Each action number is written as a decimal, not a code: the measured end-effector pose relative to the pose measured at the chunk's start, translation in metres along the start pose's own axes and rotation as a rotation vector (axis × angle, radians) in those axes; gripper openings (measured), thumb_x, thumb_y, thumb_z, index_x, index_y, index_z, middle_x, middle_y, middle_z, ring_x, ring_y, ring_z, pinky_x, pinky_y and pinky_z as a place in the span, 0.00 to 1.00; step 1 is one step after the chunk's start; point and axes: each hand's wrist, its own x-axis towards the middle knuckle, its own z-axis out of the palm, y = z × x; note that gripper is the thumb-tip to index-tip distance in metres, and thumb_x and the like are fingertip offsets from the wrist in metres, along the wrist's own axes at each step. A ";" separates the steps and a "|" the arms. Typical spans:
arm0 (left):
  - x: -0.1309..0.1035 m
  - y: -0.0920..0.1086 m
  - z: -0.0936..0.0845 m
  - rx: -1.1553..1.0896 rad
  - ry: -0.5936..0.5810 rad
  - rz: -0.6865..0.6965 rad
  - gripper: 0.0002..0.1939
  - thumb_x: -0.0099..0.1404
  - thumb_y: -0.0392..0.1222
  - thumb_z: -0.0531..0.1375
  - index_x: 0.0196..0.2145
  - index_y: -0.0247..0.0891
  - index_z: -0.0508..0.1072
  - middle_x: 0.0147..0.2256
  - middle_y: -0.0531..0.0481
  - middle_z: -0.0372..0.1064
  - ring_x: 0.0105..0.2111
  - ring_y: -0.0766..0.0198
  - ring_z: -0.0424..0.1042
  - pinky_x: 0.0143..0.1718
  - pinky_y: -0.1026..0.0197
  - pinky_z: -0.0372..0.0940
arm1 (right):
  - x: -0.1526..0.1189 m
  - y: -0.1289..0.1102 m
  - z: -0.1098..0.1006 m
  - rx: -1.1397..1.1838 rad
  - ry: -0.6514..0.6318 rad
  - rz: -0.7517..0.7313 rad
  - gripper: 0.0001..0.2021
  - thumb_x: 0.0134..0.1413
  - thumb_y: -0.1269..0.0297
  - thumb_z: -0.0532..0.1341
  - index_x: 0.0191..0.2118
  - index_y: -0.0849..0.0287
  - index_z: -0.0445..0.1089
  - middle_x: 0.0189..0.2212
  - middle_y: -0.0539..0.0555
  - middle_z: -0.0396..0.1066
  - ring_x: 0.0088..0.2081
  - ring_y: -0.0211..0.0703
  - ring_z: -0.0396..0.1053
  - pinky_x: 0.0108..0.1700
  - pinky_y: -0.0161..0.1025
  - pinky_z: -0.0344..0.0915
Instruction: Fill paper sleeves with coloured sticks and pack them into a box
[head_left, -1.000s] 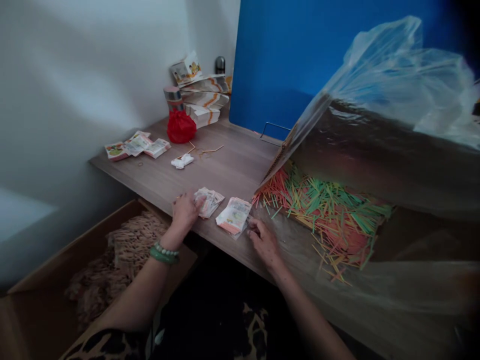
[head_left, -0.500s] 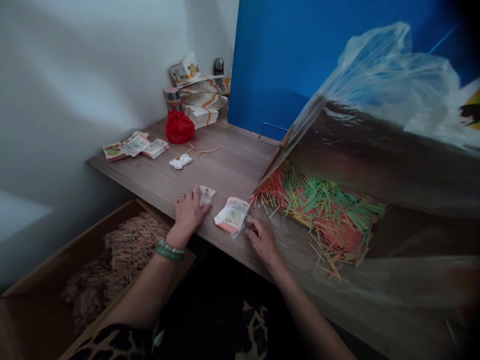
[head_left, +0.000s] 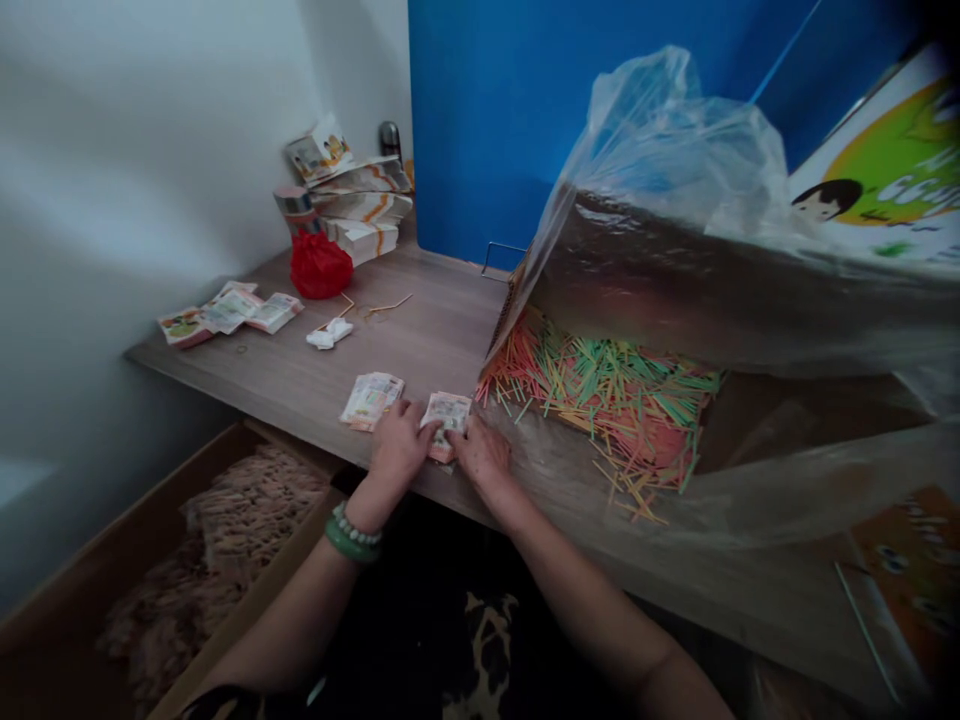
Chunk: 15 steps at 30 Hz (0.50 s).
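A small stack of printed packets [head_left: 448,410] in white, green and orange lies near the table's front edge, between my hands. My left hand [head_left: 397,440] reaches it from the left, its thumb pressed on the near left side. My right hand [head_left: 482,452] holds the right side, thumb on top and fingers curled at the edge. A second stack of similar packets [head_left: 371,397] rests just beyond my left fingers. Beside my right hand, a box lined with clear plastic [head_left: 652,270] lies open, spilling thin red, green and yellow sticks [head_left: 615,390].
At the back left stand a red bag [head_left: 321,266], a metal can [head_left: 296,208] and piled printed bundles [head_left: 367,207]. More bundles [head_left: 232,305] and a crumpled white tissue [head_left: 329,333] lie on the table [head_left: 427,345]. Below left, a carton holds many small packets [head_left: 247,510].
My left hand has moved right, from the left stack to the right one. My right hand has closed on that stack's right side. The view has turned a little to the right.
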 end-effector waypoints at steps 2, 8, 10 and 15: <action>0.000 0.007 0.007 -0.028 -0.040 0.006 0.19 0.71 0.47 0.58 0.52 0.33 0.77 0.47 0.35 0.73 0.47 0.47 0.74 0.51 0.50 0.67 | 0.001 0.004 0.002 0.027 0.041 0.046 0.05 0.59 0.61 0.60 0.38 0.53 0.74 0.32 0.56 0.77 0.38 0.50 0.74 0.39 0.42 0.64; -0.005 -0.003 -0.001 -0.094 0.096 -0.032 0.18 0.69 0.46 0.58 0.51 0.33 0.77 0.48 0.34 0.72 0.49 0.45 0.72 0.53 0.47 0.67 | -0.002 0.014 -0.009 0.268 0.053 0.118 0.04 0.52 0.66 0.59 0.35 0.53 0.70 0.28 0.50 0.71 0.32 0.44 0.68 0.35 0.38 0.60; -0.009 -0.003 -0.005 -0.215 0.125 -0.036 0.18 0.69 0.47 0.58 0.49 0.34 0.78 0.46 0.35 0.74 0.47 0.47 0.73 0.52 0.47 0.68 | -0.005 0.017 -0.013 0.412 0.104 0.105 0.02 0.51 0.64 0.59 0.30 0.54 0.67 0.25 0.48 0.68 0.30 0.42 0.65 0.34 0.37 0.58; -0.016 0.022 -0.005 -0.857 -0.094 -0.148 0.27 0.57 0.56 0.65 0.48 0.34 0.78 0.40 0.41 0.77 0.33 0.57 0.73 0.38 0.53 0.70 | -0.029 0.021 -0.022 0.797 0.076 0.017 0.09 0.55 0.57 0.58 0.29 0.55 0.68 0.26 0.47 0.66 0.30 0.40 0.64 0.34 0.36 0.61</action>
